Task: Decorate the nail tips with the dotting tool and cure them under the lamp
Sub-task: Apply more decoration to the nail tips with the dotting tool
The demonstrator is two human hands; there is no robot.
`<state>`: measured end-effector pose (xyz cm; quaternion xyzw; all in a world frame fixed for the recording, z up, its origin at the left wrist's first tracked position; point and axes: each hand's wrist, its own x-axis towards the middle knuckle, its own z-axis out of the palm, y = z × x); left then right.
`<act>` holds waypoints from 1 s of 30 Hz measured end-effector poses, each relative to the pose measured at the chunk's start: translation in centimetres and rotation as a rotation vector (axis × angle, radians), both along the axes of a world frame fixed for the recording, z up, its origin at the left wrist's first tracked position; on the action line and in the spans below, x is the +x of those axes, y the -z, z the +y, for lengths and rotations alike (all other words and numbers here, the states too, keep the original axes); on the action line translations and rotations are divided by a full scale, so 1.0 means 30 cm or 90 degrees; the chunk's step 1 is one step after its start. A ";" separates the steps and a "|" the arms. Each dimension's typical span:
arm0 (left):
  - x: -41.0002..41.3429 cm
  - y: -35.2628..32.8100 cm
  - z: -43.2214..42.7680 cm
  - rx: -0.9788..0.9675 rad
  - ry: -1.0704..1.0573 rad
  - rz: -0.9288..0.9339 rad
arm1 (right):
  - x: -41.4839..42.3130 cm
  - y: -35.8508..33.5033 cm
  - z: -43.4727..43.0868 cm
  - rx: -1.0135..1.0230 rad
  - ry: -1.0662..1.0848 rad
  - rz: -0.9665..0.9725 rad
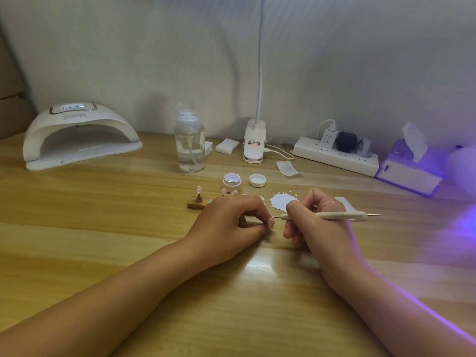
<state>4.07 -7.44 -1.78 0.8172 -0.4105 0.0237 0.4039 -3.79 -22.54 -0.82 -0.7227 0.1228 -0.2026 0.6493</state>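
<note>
Left hand [231,220] pinches a pale pink nail tip [271,223] just above the wooden surface [103,228]; right hand [318,225] grips a slim cream dotting tool [325,215], held crosswise, point at the tip's right edge.

Lamp [79,135] left — jar [232,182] behind hands

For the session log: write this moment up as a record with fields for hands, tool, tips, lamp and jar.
left hand: pinches a nail tip
right hand: grips the dotting tool, its point at that tip
wooden stand: carries a pink tip, beyond the left hand
curing lamp: far left, display lit
jar: open, lid beside it
</note>
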 end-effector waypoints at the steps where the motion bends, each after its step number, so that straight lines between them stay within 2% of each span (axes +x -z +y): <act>1: -0.001 0.000 0.000 0.000 0.000 0.001 | -0.001 0.000 -0.001 0.006 0.004 -0.005; 22: -0.007 -0.009 0.000 -0.005 -0.007 0.002 | 0.005 0.010 -0.005 -0.015 -0.005 -0.002; 24: -0.006 -0.008 0.000 -0.004 -0.004 0.006 | -0.001 0.002 -0.001 0.005 0.009 -0.043; 28: -0.002 -0.007 0.002 0.009 0.002 0.007 | -0.010 -0.017 -0.011 0.053 0.097 -0.204; 30: 0.000 -0.006 0.002 0.013 0.001 0.005 | -0.003 -0.025 -0.033 0.046 0.131 -0.215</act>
